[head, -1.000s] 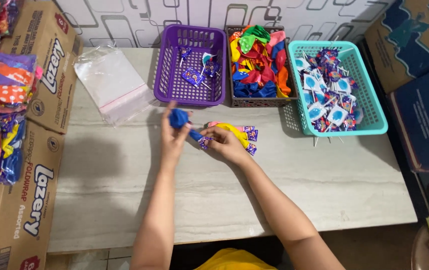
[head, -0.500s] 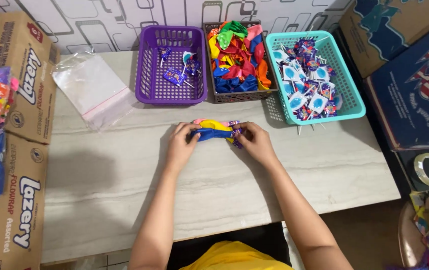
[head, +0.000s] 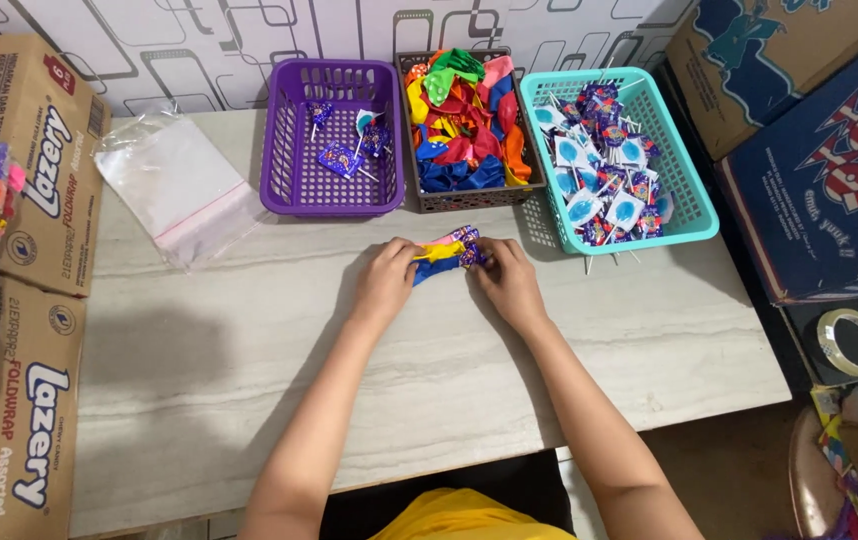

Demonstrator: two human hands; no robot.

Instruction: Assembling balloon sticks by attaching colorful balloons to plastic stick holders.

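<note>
multicoloured bundle (head: 446,256) gripped at both ends, on the marble-look table (head: 249,380) in front of the baskets.

left hand (head: 385,282) and right hand (head: 509,284) each have fingers clenched on the bundle of balloons and wrapped lollipops, touching the tabletop. step in hand appears to be gathering items into one set. next move likely calls for a firm one-hand hold to free the other for the clear zip bag (head: 177,190), lying well apart at left.
</note>
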